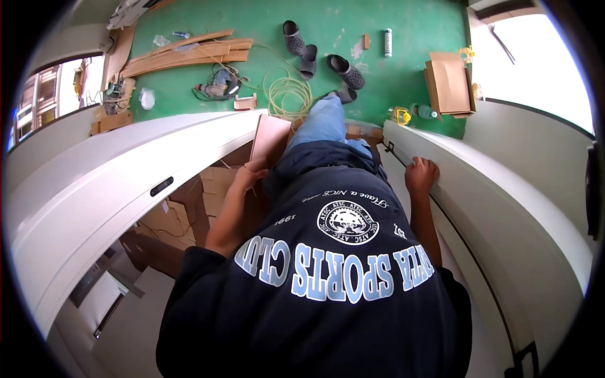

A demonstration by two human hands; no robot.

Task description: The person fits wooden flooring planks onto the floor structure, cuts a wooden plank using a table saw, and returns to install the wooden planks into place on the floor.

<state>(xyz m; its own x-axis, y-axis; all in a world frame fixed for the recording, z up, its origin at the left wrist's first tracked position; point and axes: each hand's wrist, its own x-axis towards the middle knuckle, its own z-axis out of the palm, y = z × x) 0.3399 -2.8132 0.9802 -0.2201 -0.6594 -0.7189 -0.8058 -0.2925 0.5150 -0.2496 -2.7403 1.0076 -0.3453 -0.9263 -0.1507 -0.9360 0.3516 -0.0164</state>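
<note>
My left hand is closed on the near end of a flat pinkish-brown board, which points away from me beside my left hip. My right hand is on the other side of my body, fingers curled, against the inner side of the white panel. Whether anything is inside those curled fingers is hidden. To my left runs another white panel with a dark recessed handle.
Cardboard boxes lie below on the left. Ahead on the green floor are wooden strips, a power tool, a coiled hose, dark clogs, a white tube and a cardboard box.
</note>
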